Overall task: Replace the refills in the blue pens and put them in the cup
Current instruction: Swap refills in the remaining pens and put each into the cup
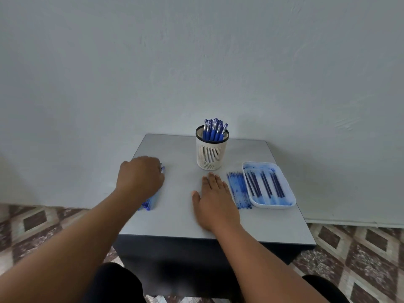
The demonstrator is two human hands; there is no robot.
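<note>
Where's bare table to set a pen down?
Free: the strip between the left hand and right hand, and the far left corner behind the left hand, beside the cup. Crowded: right side, loose refills against the tray.

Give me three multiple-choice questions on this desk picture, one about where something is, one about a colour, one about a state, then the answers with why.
1. Where does the tray of refills lie?
A. right of the cup
B. behind the cup
C. on the floor

2. What colour are the pens in the cup?
A. red
B. blue
C. green

3. How is the right hand?
A. holding the cup
B. pinching a refill
C. flat on the table

Answers: 1 A, the tray sits at the table's right side, nearer than the cup. 2 B, caps and barrels show blue. 3 C, straight fingers rest on the tabletop, holding nothing.
</note>
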